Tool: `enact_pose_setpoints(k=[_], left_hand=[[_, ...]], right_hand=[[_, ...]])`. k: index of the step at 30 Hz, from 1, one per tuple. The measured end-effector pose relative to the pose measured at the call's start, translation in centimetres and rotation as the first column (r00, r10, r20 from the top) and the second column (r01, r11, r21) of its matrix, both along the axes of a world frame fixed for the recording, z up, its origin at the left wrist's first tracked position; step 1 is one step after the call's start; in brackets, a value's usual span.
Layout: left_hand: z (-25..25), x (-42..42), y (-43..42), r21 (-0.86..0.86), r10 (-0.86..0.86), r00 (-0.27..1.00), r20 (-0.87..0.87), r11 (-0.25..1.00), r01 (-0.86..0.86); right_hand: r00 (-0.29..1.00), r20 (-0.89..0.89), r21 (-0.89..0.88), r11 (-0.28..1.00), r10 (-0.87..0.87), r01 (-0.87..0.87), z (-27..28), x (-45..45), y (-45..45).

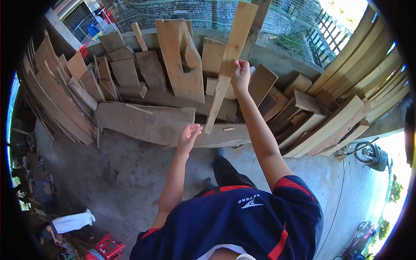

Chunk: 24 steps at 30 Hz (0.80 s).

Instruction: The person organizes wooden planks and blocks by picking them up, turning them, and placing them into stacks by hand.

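Note:
A long, narrow light-coloured board (pixel 234 43) stands tilted among the wood pieces, its lower end near the low plank pile. My right hand (pixel 241 74) is closed on its right edge, about midway up. My left hand (pixel 189 137) is held left of the board's lower end, apart from it, with its fingers partly curled and nothing seen in them. Behind and to the left leans a wide board with a dark hollow (pixel 173 56). Below lies a long greyish plank (pixel 151 123).
Wood offcuts (pixel 125 73) lean along the low wall at left. Long boards (pixel 333 125) stack at right. A red plastic stool (pixel 109 247) and a person in light trousers (pixel 71 222) are at lower left. A motorbike (pixel 376 157) stands at far right.

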State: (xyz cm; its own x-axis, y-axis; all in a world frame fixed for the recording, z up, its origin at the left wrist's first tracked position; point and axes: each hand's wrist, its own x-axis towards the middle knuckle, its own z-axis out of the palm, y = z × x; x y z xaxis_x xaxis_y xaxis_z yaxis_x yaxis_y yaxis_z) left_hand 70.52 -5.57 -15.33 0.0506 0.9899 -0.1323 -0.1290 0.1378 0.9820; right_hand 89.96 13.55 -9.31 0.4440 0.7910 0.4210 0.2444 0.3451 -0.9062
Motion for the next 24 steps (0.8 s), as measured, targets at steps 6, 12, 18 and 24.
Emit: enact_pose_setpoints(k=[6,12,18,24], left_hand=[[-2.3,-0.7,5.4,-0.174,0.054,0.995,-0.089,0.982,-0.069],[-4.0,-0.2,8.4,-0.321,0.042,0.995,-0.087,0.945,-0.068],[-3.6,0.8,10.6,-0.393,0.024,0.997,-0.069,0.918,-0.049],[-2.9,1.2,12.1,-0.377,0.004,1.0,0.0,0.926,-0.004]], right_hand=[[0.998,0.05,-0.029,0.999,-0.023,0.025,-4.3,0.7,10.1],[0.998,0.066,-0.127,0.992,0.019,-0.011,-10.4,1.8,16.7],[0.991,0.133,-0.128,0.991,-0.015,0.032,-14.0,2.4,20.4],[0.991,0.136,-0.191,0.981,-0.001,0.027,-16.1,3.0,22.8]])
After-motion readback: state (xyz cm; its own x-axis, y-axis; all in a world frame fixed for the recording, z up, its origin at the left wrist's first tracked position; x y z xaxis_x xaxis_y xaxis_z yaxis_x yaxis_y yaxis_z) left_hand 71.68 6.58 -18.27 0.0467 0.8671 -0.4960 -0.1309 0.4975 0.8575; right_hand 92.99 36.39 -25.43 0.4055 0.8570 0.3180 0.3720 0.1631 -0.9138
